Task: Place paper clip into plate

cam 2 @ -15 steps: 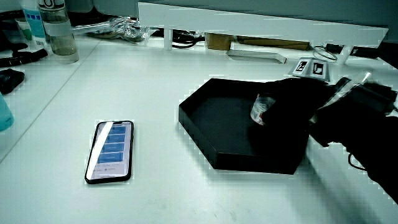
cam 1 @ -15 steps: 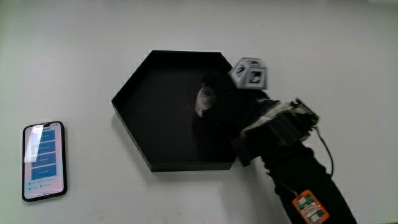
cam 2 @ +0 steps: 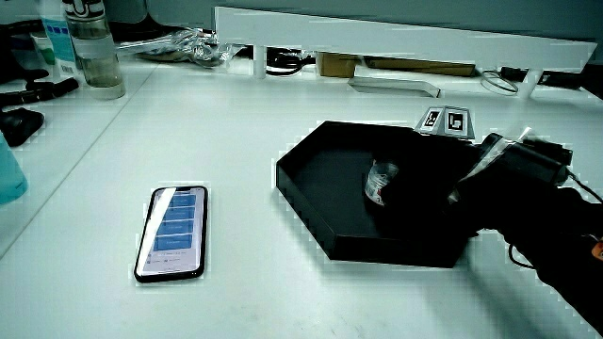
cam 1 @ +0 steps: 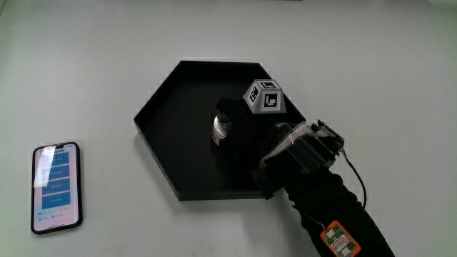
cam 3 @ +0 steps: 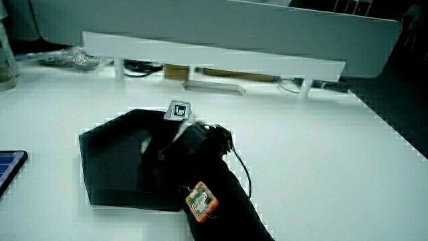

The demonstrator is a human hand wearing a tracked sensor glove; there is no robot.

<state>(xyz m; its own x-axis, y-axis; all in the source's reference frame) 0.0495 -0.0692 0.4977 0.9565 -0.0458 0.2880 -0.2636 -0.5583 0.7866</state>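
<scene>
Over the black hexagonal plate (cam 1: 171, 114) on the white counter (cam 1: 107, 64), my hands (cam 1: 246, 132) reached in, gloved fingers curled around a small clear container (cam 1: 222, 128) with a reddish mark on its side, seen in a side view (cam 2: 380, 181). It looked more like a little round jar than a paper clip, and it hung inside the plate's walls near the middle; I could not tell whether it touched the floor. A patterned cube (cam 1: 264, 96) sat on the glove's back. A phone (cam 1: 54, 187), its screen lit, lay well apart from the plate.
</scene>
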